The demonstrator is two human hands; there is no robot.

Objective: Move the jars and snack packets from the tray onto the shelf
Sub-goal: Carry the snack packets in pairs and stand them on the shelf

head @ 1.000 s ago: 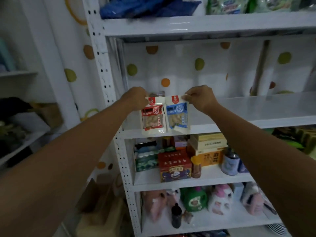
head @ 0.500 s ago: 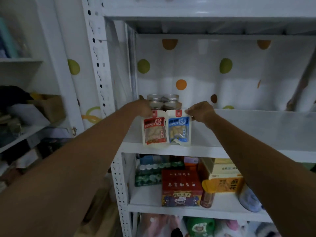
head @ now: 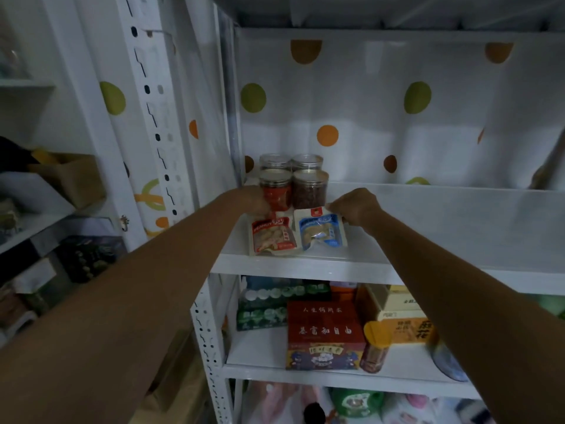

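Two snack packets lie tilted on the white shelf [head: 443,228] near its front left. My left hand [head: 255,200] pinches the top edge of the red peanut packet [head: 273,235]. My right hand [head: 354,206] pinches the top right corner of the blue peanut packet [head: 321,231]. Both packets rest with their lower ends on the shelf board. Right behind them stand several clear jars with transparent lids: a red-filled jar [head: 276,189] and a dark brown-filled jar [head: 309,189] in front, two more jars [head: 290,162] behind. No tray is in view.
A dotted white curtain [head: 367,117] backs the shelf. The perforated white upright [head: 153,117] stands to the left. The shelf below holds a red box [head: 324,335], yellow boxes [head: 397,319] and green packs [head: 266,304]. A side rack [head: 36,209] with cartons is at far left.
Both hands have lowered the packets from upright at the shelf's front edge to lying tilted on the board in front of the jars. The view has moved closer and higher.
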